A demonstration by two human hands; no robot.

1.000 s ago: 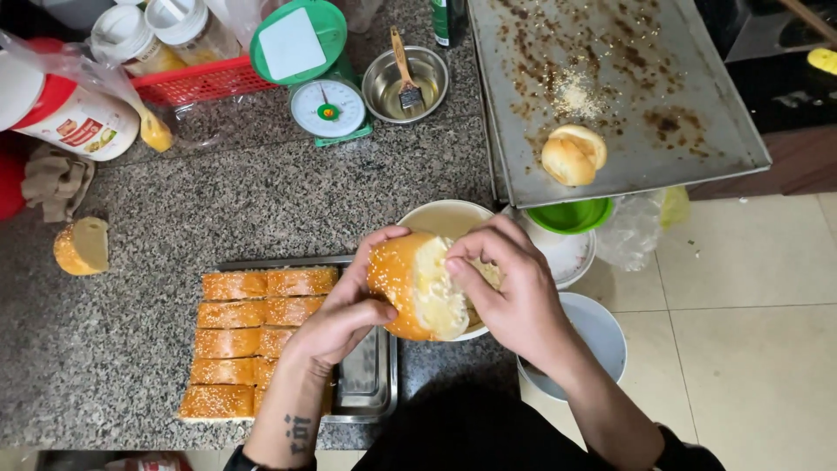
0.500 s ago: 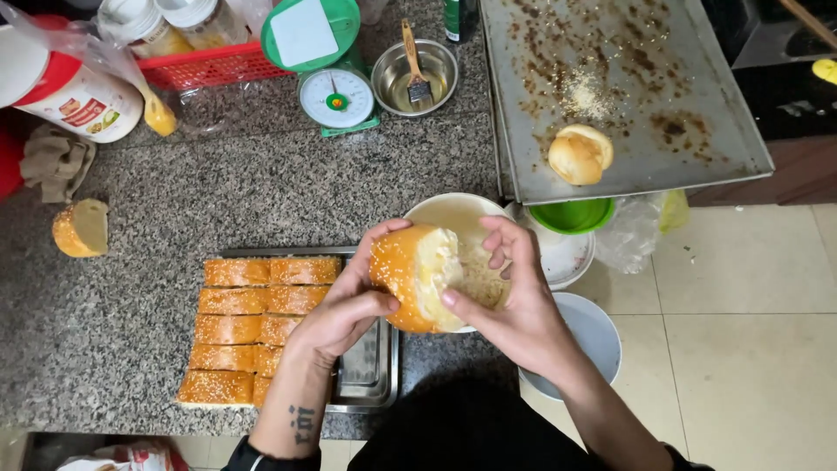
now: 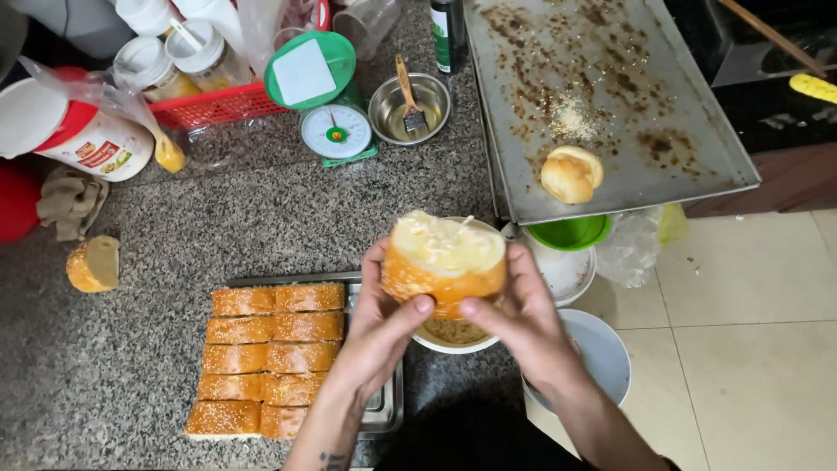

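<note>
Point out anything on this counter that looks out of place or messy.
One half bun lies alone on the granite counter, far from the neat rows of sesame buns. The big baking tray is crusted with burnt crumbs and juts past the counter's edge. Both hands hold a filled bun steadily.

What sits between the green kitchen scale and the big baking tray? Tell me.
In the head view, a small metal bowl with a brush in it sits between the scale and the tray.
</note>
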